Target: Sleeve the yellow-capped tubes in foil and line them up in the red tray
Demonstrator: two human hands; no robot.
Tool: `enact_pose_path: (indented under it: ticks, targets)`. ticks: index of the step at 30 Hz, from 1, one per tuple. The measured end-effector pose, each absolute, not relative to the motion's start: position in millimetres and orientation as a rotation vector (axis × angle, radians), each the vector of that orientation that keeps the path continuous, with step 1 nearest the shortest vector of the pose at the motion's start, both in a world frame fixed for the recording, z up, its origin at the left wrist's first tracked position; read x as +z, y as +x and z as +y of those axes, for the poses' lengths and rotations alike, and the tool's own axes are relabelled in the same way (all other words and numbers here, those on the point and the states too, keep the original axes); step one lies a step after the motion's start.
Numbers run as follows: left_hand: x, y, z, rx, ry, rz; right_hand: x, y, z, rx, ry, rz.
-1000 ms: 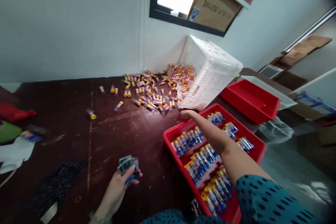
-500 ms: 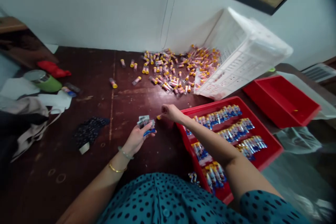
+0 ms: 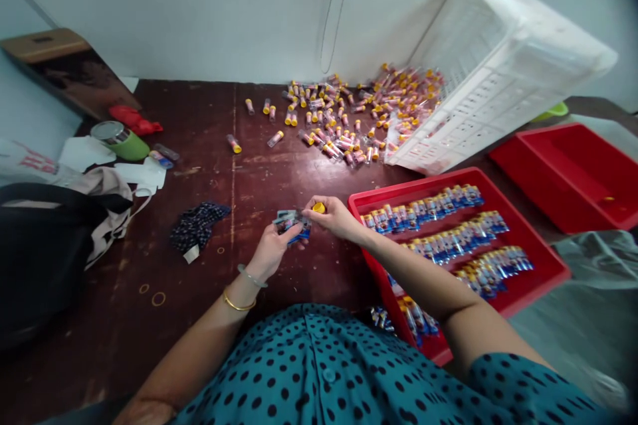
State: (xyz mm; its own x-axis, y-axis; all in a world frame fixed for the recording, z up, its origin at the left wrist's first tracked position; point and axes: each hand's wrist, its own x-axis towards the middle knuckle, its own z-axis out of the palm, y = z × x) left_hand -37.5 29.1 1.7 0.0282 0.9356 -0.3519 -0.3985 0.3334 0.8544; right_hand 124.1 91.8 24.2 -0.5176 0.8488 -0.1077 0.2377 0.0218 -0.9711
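My left hand (image 3: 275, 247) is closed on a small bunch of clear plastic packets (image 3: 298, 229) with blue ends. Close beside it on the right, my right hand (image 3: 335, 218) pinches a small tube with a yellow cap (image 3: 318, 208); the tube's body is mostly hidden by the fingers and the packets. Both hands are over the dark brown table (image 3: 259, 179). Under my right forearm lies a red tray (image 3: 356, 202) with rows of yellow-capped tubes in blue-ended packets (image 3: 423, 212).
Many loose yellow-capped tubes (image 3: 343, 141) spill from a tipped white crate (image 3: 473, 113) by the wall. A second red bin (image 3: 573, 172) stands at right. To the left are a dark patterned cloth (image 3: 199, 226), a green cup (image 3: 127, 144) and a black bag (image 3: 44, 259).
My right hand has come closer to the packets in my left hand, and the yellow cap now shows upward between its fingers. The camera view has shifted, moving the scene.
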Motion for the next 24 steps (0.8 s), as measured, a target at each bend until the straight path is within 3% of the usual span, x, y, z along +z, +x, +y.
enact_pose_path:
  ticks: [12,17,24]
  targets:
    - [-1,-35,27,1.038,0.720,1.010,71,177,101,1.509,-1.047,-1.427]
    - [0,-29,26,1.045,0.801,0.990,69,169,93,1.621,-0.948,-1.267]
    - [3,-21,24,0.983,0.769,0.996,48,173,80,1.427,-0.995,-1.389]
